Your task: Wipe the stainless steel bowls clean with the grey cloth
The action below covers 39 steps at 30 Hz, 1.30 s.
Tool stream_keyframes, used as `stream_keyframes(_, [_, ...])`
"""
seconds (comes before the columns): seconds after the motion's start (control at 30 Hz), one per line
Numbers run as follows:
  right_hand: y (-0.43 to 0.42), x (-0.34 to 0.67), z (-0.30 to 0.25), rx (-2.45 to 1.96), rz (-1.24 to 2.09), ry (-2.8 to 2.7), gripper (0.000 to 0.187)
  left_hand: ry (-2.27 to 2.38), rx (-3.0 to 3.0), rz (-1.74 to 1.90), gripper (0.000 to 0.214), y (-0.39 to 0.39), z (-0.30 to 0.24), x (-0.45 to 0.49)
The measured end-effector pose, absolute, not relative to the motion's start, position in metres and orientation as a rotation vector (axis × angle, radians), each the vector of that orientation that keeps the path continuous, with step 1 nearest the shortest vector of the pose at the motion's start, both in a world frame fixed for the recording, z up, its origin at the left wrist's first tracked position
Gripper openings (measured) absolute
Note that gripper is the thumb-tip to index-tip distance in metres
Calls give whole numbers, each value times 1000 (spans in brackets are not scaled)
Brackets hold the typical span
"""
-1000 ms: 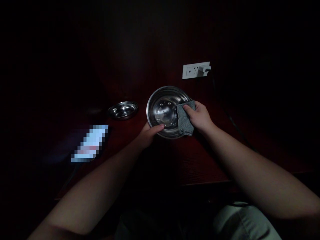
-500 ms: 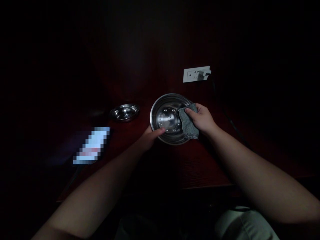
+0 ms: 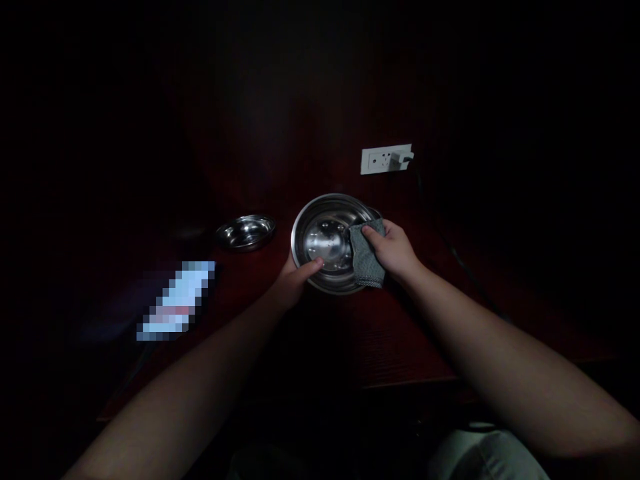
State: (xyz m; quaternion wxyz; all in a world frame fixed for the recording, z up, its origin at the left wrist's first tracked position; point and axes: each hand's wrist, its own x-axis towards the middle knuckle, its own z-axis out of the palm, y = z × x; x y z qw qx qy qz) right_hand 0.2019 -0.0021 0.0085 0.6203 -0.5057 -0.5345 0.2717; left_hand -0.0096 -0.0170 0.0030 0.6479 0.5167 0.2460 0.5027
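A shiny steel bowl [image 3: 327,243] is tilted towards me above the dark red table. My left hand [image 3: 296,277] grips its lower left side, thumb over the rim and inside, the other fingers hidden behind. My right hand [image 3: 395,248] is closed on a grey-green cloth [image 3: 369,257], thumb on top, and the cloth lies over the bowl's right rim. Bright spots, perhaps drops or reflections, dot the bowl's bottom. To the left a second, shallower steel bowl [image 3: 247,233] rests on the table.
A phone with a lit, blurred screen [image 3: 177,300] lies at the left. On the back wall is a white socket [image 3: 386,160] with a plug in it, and a dark cable [image 3: 460,260] runs down at the right. The table's front edge [image 3: 410,383] is near my knees.
The whole view has shifted slightly, so everything sits a little lower and further left. Both hands keep their grip on the bowl and cloth, with little other visible change.
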Motion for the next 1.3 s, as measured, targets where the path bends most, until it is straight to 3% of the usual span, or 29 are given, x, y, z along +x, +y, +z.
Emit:
stream_keyframes(0.3, [-8,196,13,-1186,568,-1261,30,644,1112,1191,77,-23,8,-10])
stream_keyframes(0.53, [-12,197,18,-1158,641,-1209,8,696,1122,1264,71,-17,5,-14])
stream_keyframes(0.9, [-1,206,9,-1289,647,-1354,27,629,1188,1302,73,-14,5,-14])
stream_keyframes(1.3, [-8,194,8,-1535,289,-1309,15,508,1191,1092,81,-21,5,-7])
